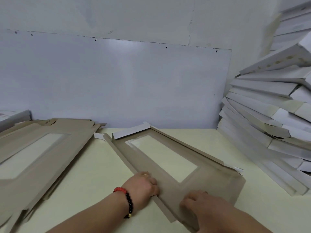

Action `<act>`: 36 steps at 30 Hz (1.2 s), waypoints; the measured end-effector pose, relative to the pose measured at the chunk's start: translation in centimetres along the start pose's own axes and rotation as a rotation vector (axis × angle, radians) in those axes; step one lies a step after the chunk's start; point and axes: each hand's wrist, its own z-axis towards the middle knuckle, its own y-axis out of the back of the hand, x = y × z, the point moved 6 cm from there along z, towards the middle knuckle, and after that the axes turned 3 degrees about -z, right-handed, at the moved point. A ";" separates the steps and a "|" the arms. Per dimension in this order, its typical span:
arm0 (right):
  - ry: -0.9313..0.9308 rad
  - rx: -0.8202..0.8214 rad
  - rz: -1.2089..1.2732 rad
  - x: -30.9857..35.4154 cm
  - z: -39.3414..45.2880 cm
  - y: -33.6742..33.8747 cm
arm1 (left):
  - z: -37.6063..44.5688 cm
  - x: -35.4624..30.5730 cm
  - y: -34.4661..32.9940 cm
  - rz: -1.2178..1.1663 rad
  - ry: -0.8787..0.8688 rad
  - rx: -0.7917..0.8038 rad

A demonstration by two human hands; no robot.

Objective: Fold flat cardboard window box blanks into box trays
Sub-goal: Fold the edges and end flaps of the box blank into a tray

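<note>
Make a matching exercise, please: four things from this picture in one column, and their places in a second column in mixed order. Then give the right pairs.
Things:
1. blank
2. flat stack
3. folded stack
4. bracelet

Places:
A. on the left wrist
B. at the right, against the wall
C. under both hands, mid-table
D. at the left on the table

Pairs: 1-C, 2-D, 3-B, 4-A

One window box blank [168, 167] being folded, one stack of flat blanks [38, 153] left, one big pile of folded trays [269, 118] right, too many to count; two hands: left hand [143, 184], right hand [202, 204].
</note>
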 end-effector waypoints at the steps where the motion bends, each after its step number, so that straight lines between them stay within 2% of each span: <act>1: -0.001 0.004 -0.042 0.3 -0.1 -0.1 | -0.1 0.0 0.3 0.031 0.014 -0.010; 2: -0.001 -0.016 -0.078 0.9 -0.3 0.0 | -0.1 0.0 0.4 0.037 0.023 -0.037; 4: 0.036 -0.249 -0.182 2.6 -0.5 0.5 | 0.0 -0.1 0.5 0.023 0.046 -0.067; 6: -0.032 -0.257 -0.213 3.9 -1.1 0.9 | 0.1 -0.5 0.6 0.009 0.070 -0.067; 8: -0.065 -0.384 -0.200 4.7 -0.6 0.5 | 0.1 -1.2 0.9 0.028 0.043 -0.072; 12: -0.064 -0.327 -0.083 6.3 -0.3 0.9 | -0.3 -3.8 -0.1 0.071 -0.040 0.006; 14: 0.037 -0.128 -0.089 6.1 0.3 -0.5 | -0.6 -4.6 -0.5 0.108 -0.075 0.015; 15: 0.075 -0.040 -0.112 6.0 0.4 -0.8 | -0.9 -4.5 -0.5 0.135 -0.069 0.020; 19: 0.197 0.031 -0.059 2.8 0.0 -2.0 | -2.5 -1.4 0.5 0.181 0.026 0.005; 22: 0.166 0.003 0.006 -0.9 -1.1 -2.3 | -3.8 1.7 0.4 0.159 0.107 0.097; 26: 0.046 -0.095 0.001 -5.0 -2.1 -1.9 | -5.0 3.9 -1.4 0.017 0.224 0.313; 30: 0.021 -0.138 -0.058 -6.0 -1.3 -1.7 | -3.9 1.6 -1.5 -0.161 0.312 0.501; 33: 0.009 -0.204 -0.116 -5.8 -0.2 -1.4 | -2.4 -1.5 -0.8 -0.166 0.291 0.465; 36: -0.028 -0.225 -0.100 -6.1 0.2 -0.6 | -1.5 -2.6 -0.1 -0.072 0.348 0.304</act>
